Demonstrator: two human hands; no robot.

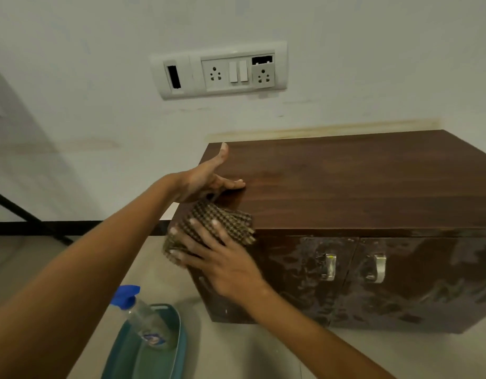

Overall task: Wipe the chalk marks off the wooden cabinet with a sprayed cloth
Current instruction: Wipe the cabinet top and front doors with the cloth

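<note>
cabinet [345, 187] front streaked whitish, right hand [225, 258] spread flat on checked cloth [225, 217] at corner, left hand [206, 179] flat on top

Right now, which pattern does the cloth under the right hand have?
The cloth has a small brown-and-beige check; the head view shows it best.

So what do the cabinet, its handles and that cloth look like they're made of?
Cabinet: dark brown wood or wood-look laminate, going by the straight grain lines on its smooth top; the front looks glossy and smeared. Handles: probably metal, silvery with bright highlights. Cloth: woven fabric in a small brown-and-cream check, soft enough to bunch and fold.
</note>
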